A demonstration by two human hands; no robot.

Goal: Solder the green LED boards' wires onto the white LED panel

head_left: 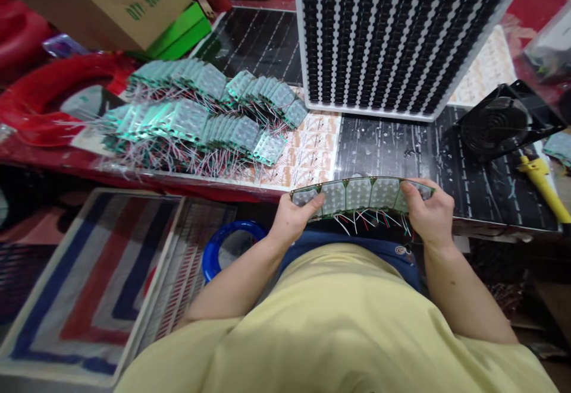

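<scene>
A bowed strip of joined circuit boards (357, 195) is stretched between my two hands, just off the table's front edge. Its panels have pale grey-green faces, and thin white, red and dark wires hang from the lower edge. My left hand (298, 213) grips one end with the thumb across the face. At the other end, my right hand (427, 208) pinches it the same way. Behind and to the left lie stacked circuit boards (187, 119) in overlapping rows, with wire ends trailing toward the front edge.
A white-framed rack with black rows (383, 36) stands behind the strip. At right are a black fan (504, 119) and a yellow-handled tool (542, 182). A cardboard box (134, 6) and red ring (31, 98) sit at left; a shallow tray (31, 298) lies below.
</scene>
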